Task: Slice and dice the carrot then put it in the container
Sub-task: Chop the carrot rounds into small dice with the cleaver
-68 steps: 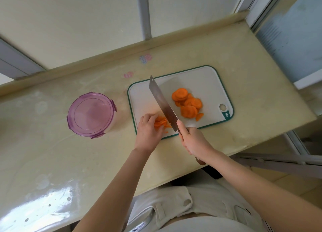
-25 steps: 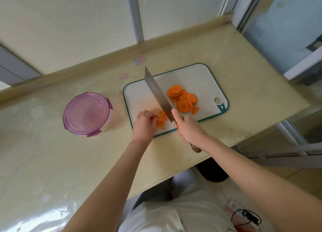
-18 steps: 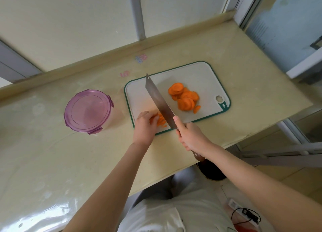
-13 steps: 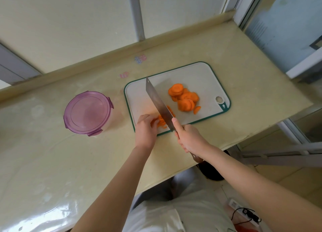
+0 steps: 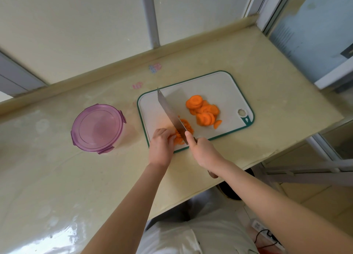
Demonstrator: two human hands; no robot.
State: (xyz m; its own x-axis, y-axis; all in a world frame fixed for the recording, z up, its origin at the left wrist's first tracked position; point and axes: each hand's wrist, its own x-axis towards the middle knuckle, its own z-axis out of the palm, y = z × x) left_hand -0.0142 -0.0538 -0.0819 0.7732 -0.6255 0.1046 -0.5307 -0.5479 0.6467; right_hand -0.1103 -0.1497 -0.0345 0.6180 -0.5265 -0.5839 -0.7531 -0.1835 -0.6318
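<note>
**A:** How far along does this look?

**B:** Slicing looks done. A heap of carrot rounds (image 5: 203,110) lies on the right half of the cutting board (image 5: 219,84), and no whole carrot shows. Dicing is under way, I'd say. The left grip (image 5: 161,145) curls over a small stack of slices (image 5: 178,138) at the board's near edge and pins it down. The right grip (image 5: 204,150) is closed round the knife (image 5: 170,112), with the forefinger laid along the blade's spine. The blade stands across the stack, and cut pieces (image 5: 188,126) lie just to its right.

**A:** And what's left?

**B:** Most of it. The heap of rounds is uncut. The container (image 5: 125,137) sits on the surface (image 5: 277,66) well left of the board with its purple lid (image 5: 97,126) on, so I judge no carrot has gone in. That leaves 3 jobs: finish dicing, take the lid off, move the carrot across.

**A:** Anything you can't make out?

**B:** The blade hides its own edge, so I can't tell whether it touches the board. The left fingertips are tucked under the knuckles. The hand covers the handle (image 5: 213,175) except for the butt below the wrist. The cut pieces are too small to tell strips from half-rounds. The tinted lid also hides the inside of the container.
</note>
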